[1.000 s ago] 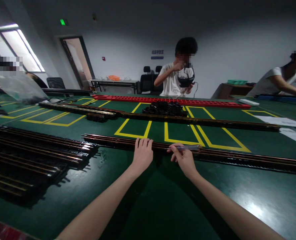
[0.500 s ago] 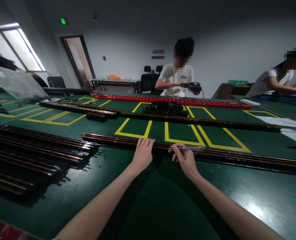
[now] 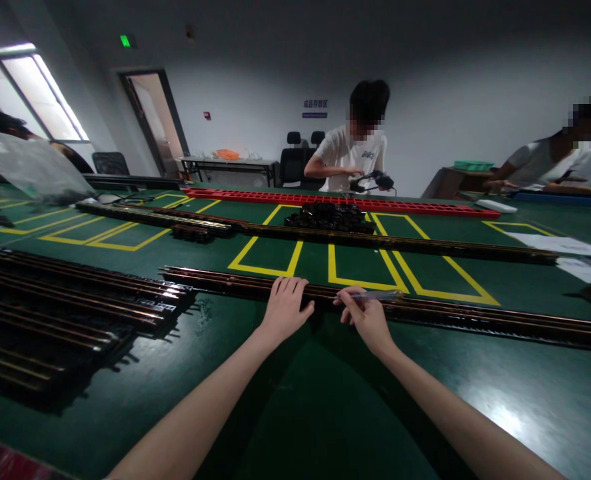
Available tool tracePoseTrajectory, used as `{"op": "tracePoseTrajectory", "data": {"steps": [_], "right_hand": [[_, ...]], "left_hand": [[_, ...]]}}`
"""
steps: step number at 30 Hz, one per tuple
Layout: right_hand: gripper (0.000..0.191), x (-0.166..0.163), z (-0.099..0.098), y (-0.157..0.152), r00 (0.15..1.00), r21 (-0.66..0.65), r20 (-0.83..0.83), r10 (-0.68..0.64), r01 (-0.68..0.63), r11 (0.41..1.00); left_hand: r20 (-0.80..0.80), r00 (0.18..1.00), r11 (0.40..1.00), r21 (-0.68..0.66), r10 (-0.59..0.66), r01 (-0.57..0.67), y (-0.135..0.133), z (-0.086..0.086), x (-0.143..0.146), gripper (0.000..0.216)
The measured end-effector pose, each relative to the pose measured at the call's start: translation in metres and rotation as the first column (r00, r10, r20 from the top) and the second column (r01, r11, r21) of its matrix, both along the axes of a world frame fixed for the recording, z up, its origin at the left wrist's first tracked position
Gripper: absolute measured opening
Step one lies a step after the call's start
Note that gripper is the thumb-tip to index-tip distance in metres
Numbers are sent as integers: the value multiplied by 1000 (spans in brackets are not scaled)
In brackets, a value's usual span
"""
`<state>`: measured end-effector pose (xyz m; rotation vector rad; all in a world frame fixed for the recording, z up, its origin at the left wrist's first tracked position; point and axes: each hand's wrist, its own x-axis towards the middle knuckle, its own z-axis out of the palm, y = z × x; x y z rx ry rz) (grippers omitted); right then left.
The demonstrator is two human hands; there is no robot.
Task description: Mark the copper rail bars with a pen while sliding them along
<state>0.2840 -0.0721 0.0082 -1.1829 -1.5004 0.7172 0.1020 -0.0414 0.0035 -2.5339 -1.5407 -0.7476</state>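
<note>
A long dark track with copper-coloured strips (image 3: 225, 280) lies across the table in front of me. My left hand (image 3: 286, 308) rests on it, fingers stretched over the strips and thumb apart. Just to the right, my right hand (image 3: 368, 319) is closed around a slim, pen-like tool with a clear handle (image 3: 380, 295). The tool lies almost level, its thin tip pointing left at the track; whether it touches I cannot tell. Farther right, the same dark track runs on past my right hand.
Several similar dark tracks (image 3: 65, 300) are stacked at left. Beyond are another long track (image 3: 425, 245), a pile of black parts (image 3: 330, 217) and a red slotted strip (image 3: 275, 198). A co-worker (image 3: 350, 157) stands opposite; another person (image 3: 545, 163) leans in at right.
My left thumb has spread away from the fingers. My right hand and the tool have shifted very slightly left. The co-worker opposite has lowered the dark object in their hands.
</note>
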Motion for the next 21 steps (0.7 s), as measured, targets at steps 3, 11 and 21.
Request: {"op": "tracePoseTrajectory", "data": {"steps": [3,11,21], "right_hand": [[39,0,0,0,1000,0,-3,3,-3,1000],[37,-1,0,-1,1000,-10,-2,20,-20,1000],[35,-2,4,-2,998,10,7,57,-57,998]], "left_hand": [[-12,1000,1000,19,10,-10,2,-2,0,35],[-40,998,998,54,46,-43,2,-4,2,31],[-35,997,994,87,73,-70,1,-5,4,28]]}}
